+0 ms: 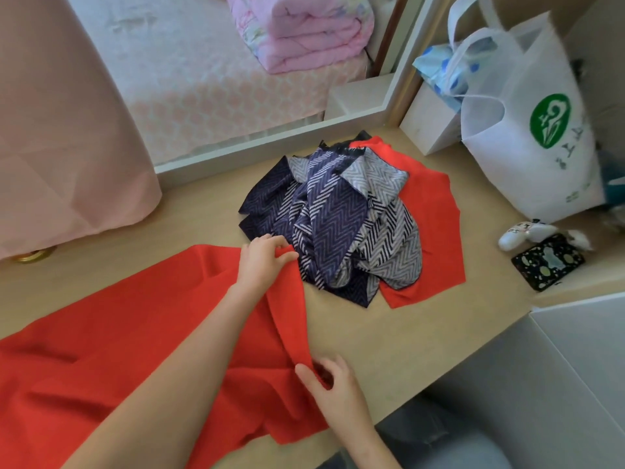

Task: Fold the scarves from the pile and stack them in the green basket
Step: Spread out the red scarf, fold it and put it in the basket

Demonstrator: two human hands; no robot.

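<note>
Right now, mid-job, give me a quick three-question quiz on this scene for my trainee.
1. True or false: the left hand and the right hand both pinch the spread red scarf.
2. What colour is the cloth lying under the chevron scarf pile? A) red B) pink C) white
3. Is the green basket in view?

Key: 1 true. 2 A: a second red scarf shows beneath the pile's right side. 3 No, it is not in view.
</note>
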